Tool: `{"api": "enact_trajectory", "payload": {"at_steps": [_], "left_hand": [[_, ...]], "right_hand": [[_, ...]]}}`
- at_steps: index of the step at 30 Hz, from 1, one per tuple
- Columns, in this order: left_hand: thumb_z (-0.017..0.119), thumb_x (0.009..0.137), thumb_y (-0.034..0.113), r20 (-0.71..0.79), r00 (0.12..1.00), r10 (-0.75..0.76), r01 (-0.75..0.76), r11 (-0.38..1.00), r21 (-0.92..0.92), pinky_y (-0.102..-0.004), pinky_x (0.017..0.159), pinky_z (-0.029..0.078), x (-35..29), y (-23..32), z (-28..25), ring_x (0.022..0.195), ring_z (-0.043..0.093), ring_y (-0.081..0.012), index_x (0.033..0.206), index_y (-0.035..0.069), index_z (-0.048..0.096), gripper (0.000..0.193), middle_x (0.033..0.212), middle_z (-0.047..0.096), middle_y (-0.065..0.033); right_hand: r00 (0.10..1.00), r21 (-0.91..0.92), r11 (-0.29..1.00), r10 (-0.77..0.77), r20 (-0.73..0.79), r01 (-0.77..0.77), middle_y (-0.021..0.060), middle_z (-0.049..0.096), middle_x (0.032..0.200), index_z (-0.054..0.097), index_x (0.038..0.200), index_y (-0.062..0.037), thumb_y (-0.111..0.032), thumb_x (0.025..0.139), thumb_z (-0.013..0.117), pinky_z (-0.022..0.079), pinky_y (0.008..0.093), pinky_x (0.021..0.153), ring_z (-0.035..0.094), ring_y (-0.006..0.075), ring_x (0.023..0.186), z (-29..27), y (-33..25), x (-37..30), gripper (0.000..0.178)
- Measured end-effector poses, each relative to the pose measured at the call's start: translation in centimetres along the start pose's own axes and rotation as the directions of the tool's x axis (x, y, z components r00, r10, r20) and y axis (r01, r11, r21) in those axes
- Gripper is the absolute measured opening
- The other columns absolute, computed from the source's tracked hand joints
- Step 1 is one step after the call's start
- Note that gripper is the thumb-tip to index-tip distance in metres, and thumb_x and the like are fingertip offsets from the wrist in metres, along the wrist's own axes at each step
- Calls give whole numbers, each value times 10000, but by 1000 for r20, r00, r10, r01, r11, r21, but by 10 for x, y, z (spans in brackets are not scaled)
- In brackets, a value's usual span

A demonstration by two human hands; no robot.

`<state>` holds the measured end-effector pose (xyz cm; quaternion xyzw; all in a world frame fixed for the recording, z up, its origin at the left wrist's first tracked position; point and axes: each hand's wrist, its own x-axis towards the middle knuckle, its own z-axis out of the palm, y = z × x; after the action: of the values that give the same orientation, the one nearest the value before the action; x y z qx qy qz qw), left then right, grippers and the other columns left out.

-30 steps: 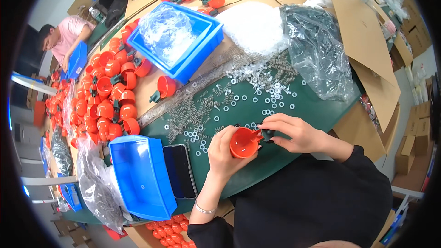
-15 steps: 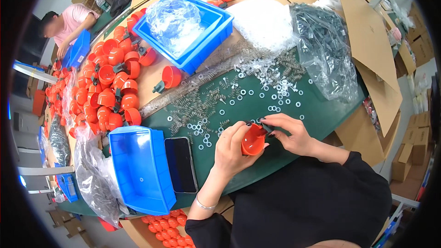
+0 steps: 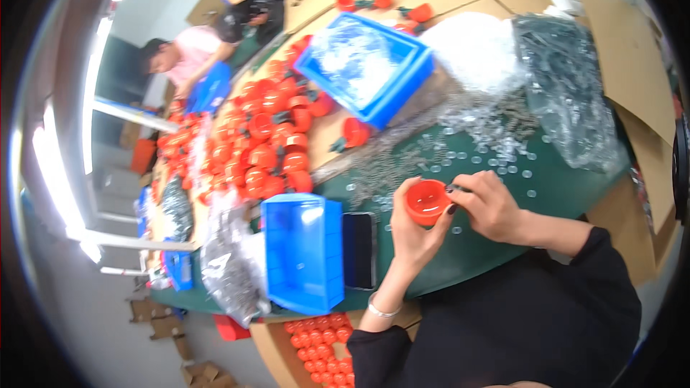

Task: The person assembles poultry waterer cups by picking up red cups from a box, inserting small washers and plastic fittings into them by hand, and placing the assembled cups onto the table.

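My left hand point(image 3: 411, 244) is wrapped round a small red plastic cup point(image 3: 429, 201), its open mouth turned up toward me. My right hand point(image 3: 496, 208) is closed at the cup's right side, thumb and fingers pinched by the rim. Whatever those fingertips may hold is hidden. Beyond the hands, small metal springs point(image 3: 388, 171) and pale ring washers point(image 3: 512, 169) lie scattered over the green tabletop point(image 3: 467, 266). The picture is slightly smeared by motion.
An open blue bin point(image 3: 305, 223) and a black phone point(image 3: 359, 251) lie left of my hands. A heap of red cups point(image 3: 262, 126), stacked blue bins point(image 3: 404, 75), a white pile point(image 3: 478, 50) and a bag of dark parts point(image 3: 568, 93) stand beyond. A person in pink point(image 3: 194, 50) works far left.
The whole view has swung, shifting the scene rightward. The cup has turned so its mouth faces up more. The dark fitting seen at my right fingertips earlier is out of sight.
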<state>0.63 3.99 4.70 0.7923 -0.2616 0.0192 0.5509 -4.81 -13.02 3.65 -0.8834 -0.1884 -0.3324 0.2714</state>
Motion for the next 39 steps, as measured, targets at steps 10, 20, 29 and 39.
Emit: {"api": "enact_trajectory", "payload": {"at_steps": [10, 20, 29, 39], "left_hand": [[583, 954, 302, -285, 846, -450, 164, 730, -664, -327, 778, 527, 80, -50, -170, 836, 605, -188, 1168, 64, 532, 324, 1043, 609, -68], [622, 883, 464, -514, 610, -603, 48, 676, -736, -426, 930, 510, 256, -116, -225, 1140, 544, -355, 1352, -2, 411, 694, 1303, 519, -188], [563, 920, 104, 554, 810, 190, -114, 979, -168, -318, 838, 508, 215, 76, 58, 924, 616, -195, 1239, 9, 530, 334, 1134, 615, -111], [569, 876, 471, 487, 804, 342, -541, 761, 358, -441, 954, 439, 368, -6, 333, 1140, 549, -413, 1316, -31, 463, 676, 1222, 548, -317]], "right_hand": [[965, 107, 991, 46, 258, -76, 236, 431, 1314, 519, 1255, -51, -111, 757, 724, 454, 433, 922, 508, 379, 1130, -13, 26, -10, 542], [962, -224, 935, 264, -75, -274, 136, 537, 1194, 624, 1095, -91, -88, 773, 658, 400, 407, 927, 535, 303, 1073, -85, 54, -61, 324], [699, -550, 455, 593, -400, -700, 196, 518, 1275, 535, 1234, -43, -145, 825, 630, 372, 445, 1007, 480, 337, 1192, -146, 136, -119, 432], [729, -321, 655, 625, -279, -684, 170, 572, 1264, 629, 1065, -58, -130, 818, 611, 374, 426, 1032, 517, 324, 1199, -142, 136, -139, 258]]}}
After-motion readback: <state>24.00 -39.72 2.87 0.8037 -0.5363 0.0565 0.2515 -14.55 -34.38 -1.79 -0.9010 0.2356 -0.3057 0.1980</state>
